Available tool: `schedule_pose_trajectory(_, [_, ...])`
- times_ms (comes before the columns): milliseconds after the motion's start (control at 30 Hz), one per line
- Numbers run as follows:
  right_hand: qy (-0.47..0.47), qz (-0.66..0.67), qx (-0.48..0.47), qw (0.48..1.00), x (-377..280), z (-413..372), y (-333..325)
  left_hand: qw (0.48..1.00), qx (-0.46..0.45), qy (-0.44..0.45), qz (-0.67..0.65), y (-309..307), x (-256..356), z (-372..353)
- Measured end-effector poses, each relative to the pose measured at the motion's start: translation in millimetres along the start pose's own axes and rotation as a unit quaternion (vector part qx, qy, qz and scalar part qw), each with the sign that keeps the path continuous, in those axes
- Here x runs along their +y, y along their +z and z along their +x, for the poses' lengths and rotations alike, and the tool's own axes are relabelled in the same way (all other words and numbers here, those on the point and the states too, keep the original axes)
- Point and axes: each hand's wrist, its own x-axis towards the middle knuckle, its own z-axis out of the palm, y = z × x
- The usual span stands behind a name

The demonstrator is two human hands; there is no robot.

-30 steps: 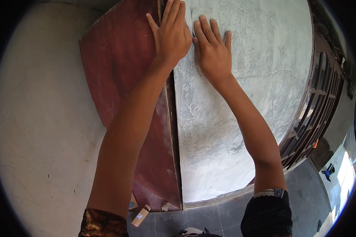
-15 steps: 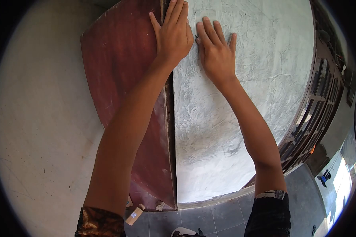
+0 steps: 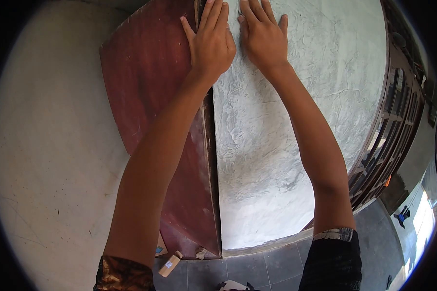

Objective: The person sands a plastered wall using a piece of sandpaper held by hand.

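My left hand (image 3: 212,46) lies against the upper edge of a dark red wooden panel (image 3: 153,72), thumb spread onto the red face and the other fingers reaching up along the dark edge strip. It holds nothing I can see. To its right, my right hand (image 3: 264,39) presses flat on a grey-white plastered wall (image 3: 296,140), its fingertips at the top of the view. Under its fingers is a thin grey sheet (image 3: 240,12), perhaps sandpaper; only a dark bit of its edge shows by the thumb.
A plain pale wall (image 3: 58,136) stands at left. Below, a small cardboard box (image 3: 170,264) and a crumpled scrap (image 3: 201,253) lie by the panel's foot on grey floor tiles (image 3: 247,271). A brown window frame (image 3: 395,116) with panes is at right.
My right hand has slid upward along the plastered wall, the thin sheet moving with it. My left hand stays at the panel edge. The view has shifted slightly.
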Motion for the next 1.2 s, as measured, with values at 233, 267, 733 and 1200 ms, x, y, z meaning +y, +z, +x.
schedule_pose_trajectory(233, [-0.033,-0.031,0.022,0.999,-14.8,-72.2,-7.0,1.000,0.015,0.000,0.002,0.7,0.1,0.2])
schedule_pose_trajectory(267, [-0.033,-0.031,0.045,0.998,-6.0,-45.9,-2.4,1.000,0.010,0.000,-0.003,-0.1,0.6,-1.0])
schedule_pose_trajectory(733, [-0.021,-0.025,0.058,0.998,2.1,-9.6,7.4,1.000,-0.005,0.007,-0.009,-0.2,-0.8,-1.3])
schedule_pose_trajectory(1200, [-0.020,-0.021,0.046,0.999,1.5,-21.6,6.8,0.998,0.059,0.029,-0.013,12.0,-4.6,-2.5])
